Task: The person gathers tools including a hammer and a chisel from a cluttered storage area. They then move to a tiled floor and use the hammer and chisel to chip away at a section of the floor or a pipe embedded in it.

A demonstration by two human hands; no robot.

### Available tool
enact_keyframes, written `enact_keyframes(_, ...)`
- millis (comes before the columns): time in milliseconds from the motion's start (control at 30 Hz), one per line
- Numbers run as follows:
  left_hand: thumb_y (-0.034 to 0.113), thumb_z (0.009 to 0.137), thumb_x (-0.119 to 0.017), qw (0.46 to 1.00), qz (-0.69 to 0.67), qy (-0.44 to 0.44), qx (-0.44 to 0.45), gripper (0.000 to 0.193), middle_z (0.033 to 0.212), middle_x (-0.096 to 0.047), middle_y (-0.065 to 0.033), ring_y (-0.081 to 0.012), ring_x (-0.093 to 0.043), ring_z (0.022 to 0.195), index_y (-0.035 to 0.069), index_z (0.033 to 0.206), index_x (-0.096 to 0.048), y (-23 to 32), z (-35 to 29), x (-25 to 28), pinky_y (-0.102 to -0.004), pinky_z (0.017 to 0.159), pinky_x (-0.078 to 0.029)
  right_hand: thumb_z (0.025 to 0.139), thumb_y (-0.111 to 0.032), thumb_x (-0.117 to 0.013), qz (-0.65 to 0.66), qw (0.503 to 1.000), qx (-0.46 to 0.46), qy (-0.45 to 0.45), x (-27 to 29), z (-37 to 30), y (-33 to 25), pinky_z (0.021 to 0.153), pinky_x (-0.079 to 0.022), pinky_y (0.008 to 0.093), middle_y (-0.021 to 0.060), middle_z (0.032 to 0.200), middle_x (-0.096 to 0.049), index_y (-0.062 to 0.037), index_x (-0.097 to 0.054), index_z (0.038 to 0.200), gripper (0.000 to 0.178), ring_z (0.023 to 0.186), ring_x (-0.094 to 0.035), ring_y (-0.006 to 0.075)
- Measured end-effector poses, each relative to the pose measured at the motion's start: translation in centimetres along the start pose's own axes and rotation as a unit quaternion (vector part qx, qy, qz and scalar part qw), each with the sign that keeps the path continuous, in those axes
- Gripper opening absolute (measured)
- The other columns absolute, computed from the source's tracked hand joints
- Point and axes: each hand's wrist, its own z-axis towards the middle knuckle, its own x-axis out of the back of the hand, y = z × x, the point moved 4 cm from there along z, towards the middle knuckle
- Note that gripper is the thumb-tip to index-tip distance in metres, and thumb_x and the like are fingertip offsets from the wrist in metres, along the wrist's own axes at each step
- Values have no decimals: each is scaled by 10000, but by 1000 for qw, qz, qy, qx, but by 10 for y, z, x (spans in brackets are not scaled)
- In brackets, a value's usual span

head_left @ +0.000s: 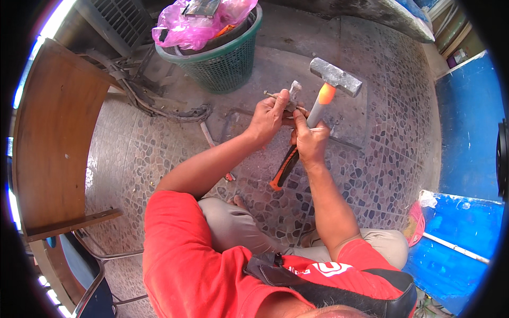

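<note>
My right hand (pixel 312 139) is closed around the middle of a hammer (pixel 335 77). Its heavy grey head points up and away, an orange collar sits below the head, and the black-and-orange grip sticks out under my fist. My left hand (pixel 266 117) pinches a small worn metal part (pixel 295 89) with a thin bolt-like rod poking out to the left. Both hands are close together, and the right fingertips reach the part's lower right side; whether they grip it is hidden. A slim tool (pixel 208 135) with a reddish end lies on the floor left of the hammer grip.
A green plastic basket (pixel 222 71) with a pink bag (pixel 207 26) stands beyond my hands. Cables (pixel 159 110) trail on the far left, beside a brown wooden panel (pixel 58 138). Blue boards (pixel 466 127) line the right, near a pink-bristled broom (pixel 417 222). Pebble-patterned tiles (pixel 387 175) cover the floor.
</note>
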Motion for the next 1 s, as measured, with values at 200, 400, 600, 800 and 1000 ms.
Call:
enact_keyframes(200, 436, 1047, -491, 975, 216, -29, -37, 495, 706, -627, -86, -119, -555, 483, -22, 918, -627, 28, 1, -4, -263, 453, -446, 949, -124, -668, -4, 1000, -6, -19, 5, 7, -6, 411, -366, 243, -6, 605, -574, 26, -698, 960, 154, 449, -493, 58)
enact_keyframes(400, 512, 1043, -443, 991, 76, -28, 105, 520, 654, -567, -40, -87, -437, 492, 28, 975, -620, 19, -1, 1, -253, 460, -375, 959, -179, -676, -71, 995, 65, -34, 6, 7, -6, 416, -359, 242, -15, 623, -561, 10, -687, 931, 191, 461, -475, 49)
enact_keyframes(600, 520, 1037, -443, 980, -158, 75, 90, 433, 917, -638, -76, -71, -366, 504, 97, 1035, -537, 42, 12, 21, -245, 469, -356, 1011, -319, -606, 21, 995, 85, -47, 7, -8, -15, 434, -386, 242, -30, 574, -466, -14, -582, 922, 319, 456, -456, 59)
enact_keyframes(800, 539, 1032, -434, 991, -129, 44, 10, 474, 1001, -666, -89, -65, -341, 488, 82, 985, -548, 73, 13, 17, -234, 457, -360, 999, -401, -611, -228, 948, 205, -89, -3, -15, -22, 512, -382, 261, -39, 602, -487, -17, -600, 880, 403, 541, -500, 64)
enact_keyframes(1000, 563, 1020, -440, 992, -124, 5, 20, 501, 1111, -675, -117, -69, -344, 485, 76, 1004, -555, 64, 8, 25, -233, 448, -359, 1017, -452, -545, 13, 991, 63, -114, -6, -29, -19, 483, -348, 249, -42, 582, -472, -37, -565, 810, 464, 508, -460, 60)
